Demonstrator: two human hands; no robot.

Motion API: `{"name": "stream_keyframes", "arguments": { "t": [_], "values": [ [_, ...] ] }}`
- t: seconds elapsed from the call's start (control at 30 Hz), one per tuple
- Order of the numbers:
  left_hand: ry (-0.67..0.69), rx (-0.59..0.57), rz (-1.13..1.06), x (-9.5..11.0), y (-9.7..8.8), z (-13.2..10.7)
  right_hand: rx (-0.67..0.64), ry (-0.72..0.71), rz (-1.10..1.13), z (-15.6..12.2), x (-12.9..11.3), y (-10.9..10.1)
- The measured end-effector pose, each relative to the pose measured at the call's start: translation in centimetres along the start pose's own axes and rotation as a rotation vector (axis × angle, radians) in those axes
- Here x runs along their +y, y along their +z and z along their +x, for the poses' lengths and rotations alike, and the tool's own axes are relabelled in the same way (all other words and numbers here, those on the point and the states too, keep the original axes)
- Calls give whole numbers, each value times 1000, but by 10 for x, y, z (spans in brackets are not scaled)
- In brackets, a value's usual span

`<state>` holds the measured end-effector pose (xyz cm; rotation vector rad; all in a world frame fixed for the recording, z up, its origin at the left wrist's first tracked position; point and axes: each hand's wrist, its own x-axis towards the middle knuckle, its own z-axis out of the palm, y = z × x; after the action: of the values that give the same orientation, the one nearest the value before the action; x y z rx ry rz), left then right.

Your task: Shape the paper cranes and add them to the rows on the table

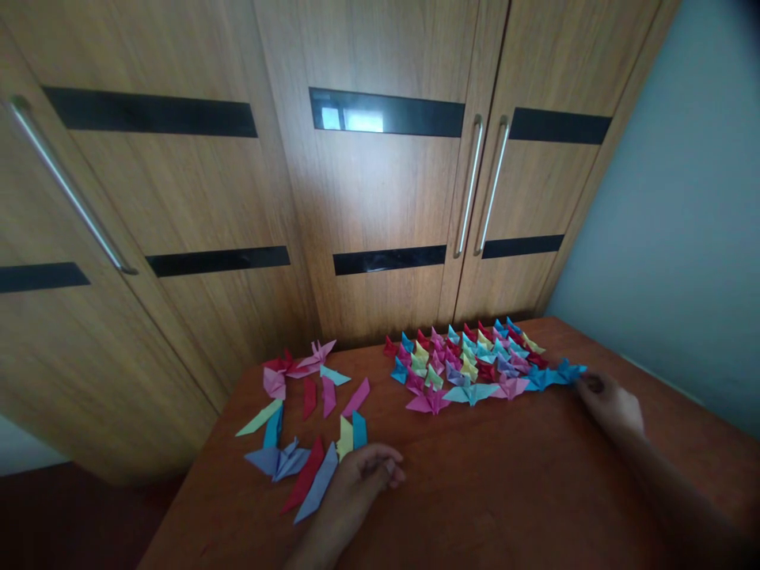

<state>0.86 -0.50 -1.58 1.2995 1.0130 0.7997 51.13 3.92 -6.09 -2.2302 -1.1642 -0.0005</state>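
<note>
My right hand (609,404) is at the right end of the front row, its fingertips pinched on the wing of a blue paper crane (565,372). This crane stands on the table beside another blue crane (539,379). Leftward in that row sit a pink crane (511,386), a pale aqua crane (471,392) and a magenta crane (432,402). My left hand (365,479) rests over the table with its fingers curled together and nothing seen in them. Close by it lie a lavender folded paper strip (317,484), a red folded strip (305,476) and a yellow folded piece (345,438).
Behind the front row stand several rows of small colourful paper cranes (469,348). Left on the wooden table (475,491) are a lavender crane (282,461), a pink crane (317,356) and several folded strips. A wooden wardrobe (380,198) borders the table's back; a pale wall (670,261) is right.
</note>
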Motion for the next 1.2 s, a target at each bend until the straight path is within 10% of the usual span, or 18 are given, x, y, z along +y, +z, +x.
{"name": "stream_keyframes", "arguments": {
  "t": [0.23, 0.4, 0.57, 0.77, 0.97, 1.2],
  "values": [
    [33, 13, -26, -4, 3, 0, 187, -17, 448, -56, -87, -24],
    [100, 45, -21, 3, 4, -5, -248, -408, 784, -140, -201, -5],
    [189, 174, -26, 28, -14, -11, -562, -492, 800, -206, -267, 40],
    [304, 522, 61, 63, -89, -15, -649, -538, 741, -231, -270, 62],
    [133, 827, 667, 62, -173, 0, -673, -537, 766, -230, -264, 59],
    [16, 793, 945, 49, -194, 22, -654, -520, 808, -230, -265, 61]
  ]
}}
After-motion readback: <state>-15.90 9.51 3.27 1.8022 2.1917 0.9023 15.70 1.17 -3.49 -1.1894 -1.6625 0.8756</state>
